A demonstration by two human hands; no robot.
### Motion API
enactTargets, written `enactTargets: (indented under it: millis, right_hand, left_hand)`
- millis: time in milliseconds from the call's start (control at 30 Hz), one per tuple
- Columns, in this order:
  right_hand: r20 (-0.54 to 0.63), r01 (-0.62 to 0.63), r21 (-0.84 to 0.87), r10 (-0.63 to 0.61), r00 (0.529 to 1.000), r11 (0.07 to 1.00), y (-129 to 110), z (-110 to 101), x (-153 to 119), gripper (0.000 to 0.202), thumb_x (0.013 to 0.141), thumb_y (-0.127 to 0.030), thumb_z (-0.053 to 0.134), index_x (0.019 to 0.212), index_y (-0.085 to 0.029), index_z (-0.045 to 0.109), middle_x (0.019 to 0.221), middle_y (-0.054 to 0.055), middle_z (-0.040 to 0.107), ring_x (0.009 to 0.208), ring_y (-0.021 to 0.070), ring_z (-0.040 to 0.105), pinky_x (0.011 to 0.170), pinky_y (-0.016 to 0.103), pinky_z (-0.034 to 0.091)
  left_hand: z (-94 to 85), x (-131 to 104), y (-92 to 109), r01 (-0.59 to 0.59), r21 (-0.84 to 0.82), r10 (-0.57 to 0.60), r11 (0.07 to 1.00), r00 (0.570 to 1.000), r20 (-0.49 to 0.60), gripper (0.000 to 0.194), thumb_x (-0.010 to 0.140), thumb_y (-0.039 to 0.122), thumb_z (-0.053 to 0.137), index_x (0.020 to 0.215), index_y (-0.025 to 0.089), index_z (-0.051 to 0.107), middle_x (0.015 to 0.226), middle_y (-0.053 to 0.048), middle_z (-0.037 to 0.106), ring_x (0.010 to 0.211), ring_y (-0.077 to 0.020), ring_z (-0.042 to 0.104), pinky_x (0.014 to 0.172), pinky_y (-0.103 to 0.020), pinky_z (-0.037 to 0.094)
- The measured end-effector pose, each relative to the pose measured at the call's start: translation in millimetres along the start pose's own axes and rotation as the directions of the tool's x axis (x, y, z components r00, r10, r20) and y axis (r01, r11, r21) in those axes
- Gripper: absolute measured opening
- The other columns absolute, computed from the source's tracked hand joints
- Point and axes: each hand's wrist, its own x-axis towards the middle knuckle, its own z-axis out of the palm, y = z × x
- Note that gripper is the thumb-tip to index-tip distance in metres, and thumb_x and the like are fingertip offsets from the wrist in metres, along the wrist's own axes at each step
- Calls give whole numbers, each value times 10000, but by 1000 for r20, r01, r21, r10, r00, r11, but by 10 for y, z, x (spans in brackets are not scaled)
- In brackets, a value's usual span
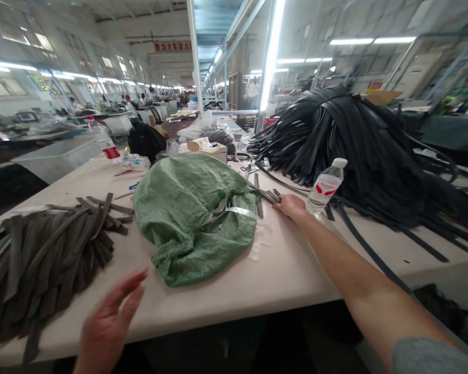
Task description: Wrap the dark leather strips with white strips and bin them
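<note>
A bulging green woven sack [191, 208] lies in the middle of the pale table, with a strip of clear tape across its folded right side. Just beyond its right edge, my right hand [290, 205] is closed on the ends of a few short grey strips [269, 195]. My left hand [111, 317] hangs at the table's front edge, open and holding nothing, its fingers stretched toward the sack. Beside it on the left lies a large heap of grey-brown strips [50, 249].
A big pile of long black strips [347, 140] covers the right side, some trailing off the front. A clear water bottle [326, 187] stands by my right forearm. Farther back are a red-labelled bottle [108, 144], a black bag [146, 140] and a box [218, 151].
</note>
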Motion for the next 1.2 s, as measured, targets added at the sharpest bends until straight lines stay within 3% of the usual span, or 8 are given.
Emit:
enactTargets:
  millis: [100, 300, 500, 633, 733, 867, 1000, 1200]
  right_hand:
    - [55, -26, 75, 22, 998, 997, -46, -41, 42, 296, 927, -324, 607, 1173, -160, 594, 1203, 87, 597, 1039, 236, 603, 877, 445, 512]
    - [131, -34, 393, -19, 991, 919, 71, -202, -46, 254, 931, -317, 605, 1104, -132, 612, 1076, 73, 635, 890, 190, 640, 766, 366, 549]
    - [46, 41, 828, -141, 989, 559, 505, -466, -586, 144, 903, -300, 581, 948, -164, 586, 666, -36, 553, 470, 72, 479, 441, 196, 411]
    - [38, 12, 958, -169, 985, 288, 827, -456, -1219, 276, 815, -403, 607, 997, -202, 557, 605, -64, 448, 402, 59, 357, 367, 191, 299]
    - [129, -86, 975, -208, 970, 203, 879, -235, -1634, 346, 741, -447, 679, 930, -178, 575, 600, -53, 465, 400, 51, 352, 364, 185, 268]
    - [222, -180, 968, -260, 940, 175, 702, 119, -1888, 397, 702, -462, 731, 903, -145, 603, 608, -32, 524, 404, 45, 380, 363, 174, 251]
    - [253, -209, 964, -314, 915, 166, 521, 301, -1859, 418, 722, -499, 704, 920, -142, 617, 603, -39, 532, 395, 37, 365, 358, 168, 230]
    - [303, -234, 942, -309, 902, 241, 434, 405, -1760, 351, 740, -453, 684, 880, -136, 635, 551, -57, 509, 364, 33, 325, 333, 164, 206]
  left_hand:
    - [604, 105, 338, -80, -147, 114, 986, 964, 241, 218, 879, 389, 559, 1016, 281, 690, 1066, -20, 711, 993, -211, 655, 861, -316, 539]
    - [1598, 438, 1022, -304, -112, 308, 946, 736, 603, 174, 887, 327, 571, 938, 212, 691, 909, -39, 705, 855, -188, 643, 802, -299, 484]
    - [2247, 557, 990, -552, 267, 258, 790, 694, 672, 197, 813, 359, 662, 861, 170, 686, 899, -84, 658, 868, -232, 609, 754, -319, 451]
    - [2370, 572, 907, -548, 304, 242, 779, 711, 661, 182, 886, 239, 536, 808, 202, 696, 864, -52, 652, 839, -193, 595, 730, -290, 422]
    - [2340, 559, 902, -534, 303, 242, 789, 725, 645, 192, 887, 218, 519, 813, 205, 696, 848, -47, 647, 827, -187, 588, 729, -290, 411]
    - [2282, 487, 922, -484, 224, 277, 846, 757, 591, 172, 895, 260, 526, 852, 198, 681, 862, -43, 638, 827, -175, 583, 753, -283, 415]
    - [2285, 440, 930, -516, 133, 328, 846, 701, 633, 204, 808, 369, 667, 933, 208, 682, 954, -50, 631, 912, -202, 570, 820, -305, 425]
    - [2324, 458, 930, -478, 104, 319, 872, 718, 619, 99, 832, 217, 620, 773, 196, 697, 868, -48, 643, 850, -189, 572, 775, -295, 423]
